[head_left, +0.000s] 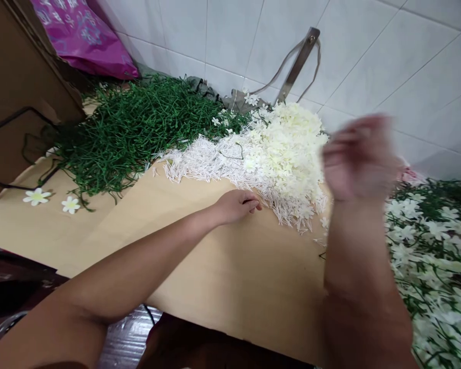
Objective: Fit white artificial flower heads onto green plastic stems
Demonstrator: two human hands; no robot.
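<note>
My left hand reaches across the tan cardboard sheet to the edge of a heap of thin white plastic stamens. Its fingers are curled in a pinch at the heap's rim; what they hold is too small to see. My right hand is raised in the air to the right, smeared by motion, its fingers hidden in the blur. Behind it lies a pile of cream artificial petals. A mound of green plastic stems lies at the back left.
Assembled white flowers on green stems are heaped at the right. Two loose daisies lie at the left. A magenta bag, a brown board and a metal bracket stand against the white tiled wall.
</note>
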